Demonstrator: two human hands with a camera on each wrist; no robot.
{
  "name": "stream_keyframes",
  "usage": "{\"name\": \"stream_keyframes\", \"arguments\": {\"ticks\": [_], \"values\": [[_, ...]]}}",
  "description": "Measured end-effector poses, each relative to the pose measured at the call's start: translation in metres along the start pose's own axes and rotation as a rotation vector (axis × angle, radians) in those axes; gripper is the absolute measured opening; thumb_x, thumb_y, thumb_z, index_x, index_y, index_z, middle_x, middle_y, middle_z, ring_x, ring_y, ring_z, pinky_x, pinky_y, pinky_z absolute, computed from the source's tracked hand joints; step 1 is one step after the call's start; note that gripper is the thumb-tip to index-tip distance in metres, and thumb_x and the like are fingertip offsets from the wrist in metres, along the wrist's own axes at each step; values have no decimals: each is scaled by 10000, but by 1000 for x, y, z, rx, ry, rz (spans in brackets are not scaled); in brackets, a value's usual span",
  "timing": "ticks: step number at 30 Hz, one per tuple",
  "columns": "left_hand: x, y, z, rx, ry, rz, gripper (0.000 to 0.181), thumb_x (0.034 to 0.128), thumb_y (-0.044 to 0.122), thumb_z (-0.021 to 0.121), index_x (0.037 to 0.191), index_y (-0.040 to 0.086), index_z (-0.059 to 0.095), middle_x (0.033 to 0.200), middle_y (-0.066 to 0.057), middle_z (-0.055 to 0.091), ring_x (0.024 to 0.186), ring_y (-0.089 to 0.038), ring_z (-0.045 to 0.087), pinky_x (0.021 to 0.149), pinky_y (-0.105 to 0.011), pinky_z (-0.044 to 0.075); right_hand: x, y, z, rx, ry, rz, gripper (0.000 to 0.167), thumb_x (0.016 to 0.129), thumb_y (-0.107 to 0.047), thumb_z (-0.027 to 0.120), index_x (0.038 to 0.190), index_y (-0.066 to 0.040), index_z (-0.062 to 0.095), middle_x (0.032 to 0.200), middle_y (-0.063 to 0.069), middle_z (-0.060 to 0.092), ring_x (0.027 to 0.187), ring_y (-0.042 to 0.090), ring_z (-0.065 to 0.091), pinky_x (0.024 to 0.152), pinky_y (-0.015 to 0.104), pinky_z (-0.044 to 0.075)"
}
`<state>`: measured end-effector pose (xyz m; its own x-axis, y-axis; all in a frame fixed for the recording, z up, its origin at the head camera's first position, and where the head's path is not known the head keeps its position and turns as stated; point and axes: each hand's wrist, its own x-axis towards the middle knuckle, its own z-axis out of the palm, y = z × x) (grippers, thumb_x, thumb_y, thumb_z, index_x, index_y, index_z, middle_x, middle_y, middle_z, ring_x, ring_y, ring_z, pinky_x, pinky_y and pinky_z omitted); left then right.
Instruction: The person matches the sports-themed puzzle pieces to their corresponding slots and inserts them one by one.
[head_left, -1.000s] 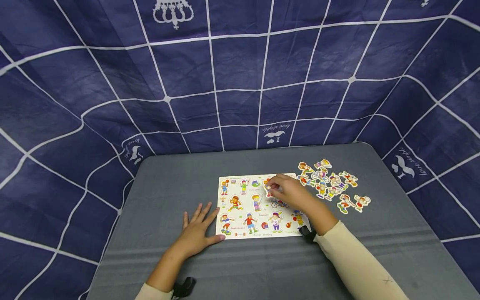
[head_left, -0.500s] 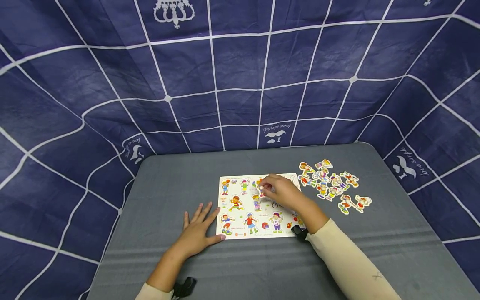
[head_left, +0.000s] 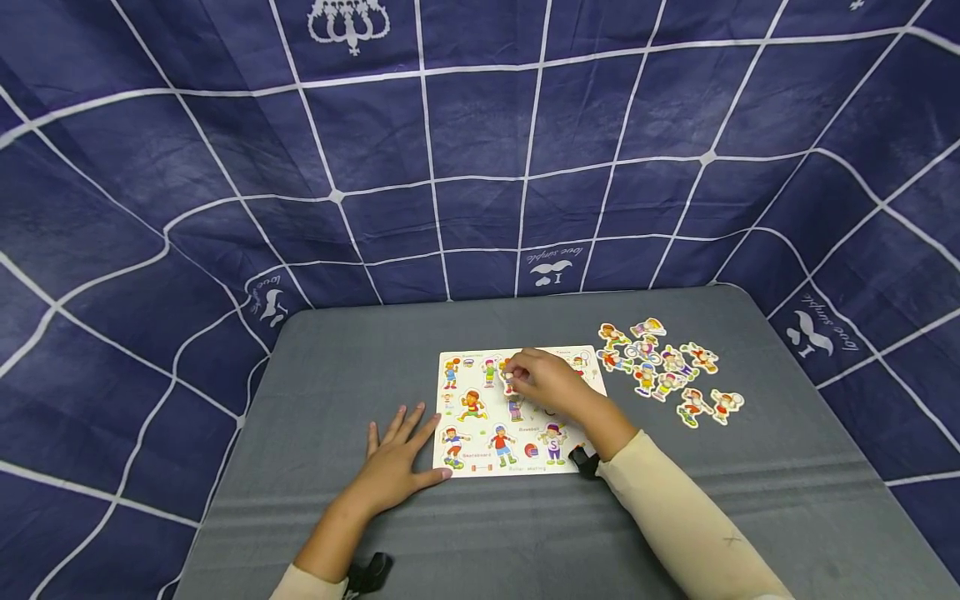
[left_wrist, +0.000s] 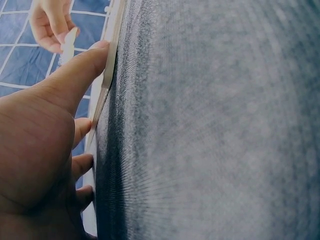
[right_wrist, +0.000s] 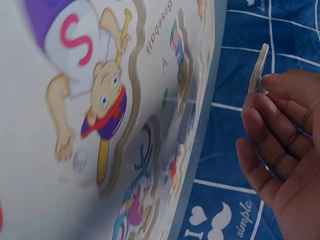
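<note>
White puzzle board [head_left: 480,437] laid on grey table [head_left: 337,350], thin cutout piece [right_wrist: 256,75] held raised over its upper part, pinched between thumb and fingers by right hand [head_left: 551,383], left hand [head_left: 397,462] spread, left edge touched, loose figures [head_left: 672,362] clustered rightward.

cream sleeves [head_left: 678,512], X-shaped mark [head_left: 732,540], black wrist devices [head_left: 369,575]

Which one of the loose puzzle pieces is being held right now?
The puzzle piece pinched in the right hand, raised over the puzzle board; the other loose pieces lie grouped on the gray table, to the board's right.
</note>
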<state>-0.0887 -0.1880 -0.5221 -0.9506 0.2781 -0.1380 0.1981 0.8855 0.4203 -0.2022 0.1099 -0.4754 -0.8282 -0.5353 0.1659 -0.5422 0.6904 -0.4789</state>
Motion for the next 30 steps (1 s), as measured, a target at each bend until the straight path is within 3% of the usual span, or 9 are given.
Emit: {"name": "stream_keyframes", "arguments": {"ticks": [14,30], "values": [[1,1,-1,2,-5,-6,937,821,673,713,1589,272,357,1701,-80,207,1585,-387,97,1156,-787,-14,15,-10,15,11,-57,-36,131,972,-166,657,1081,-136,724,916,-77,630,817,47,554,753,249,509],[1,-1,0,-7,-19,-2,946,822,679,707,1595,274,343,1704,-85,192,1584,-396,84,1141,-804,-15,44,-23,25,-3,-28,-114,149,939,-91,652,1066,-100,730,907,-14,651,798,84,564,741,247,502]]}}
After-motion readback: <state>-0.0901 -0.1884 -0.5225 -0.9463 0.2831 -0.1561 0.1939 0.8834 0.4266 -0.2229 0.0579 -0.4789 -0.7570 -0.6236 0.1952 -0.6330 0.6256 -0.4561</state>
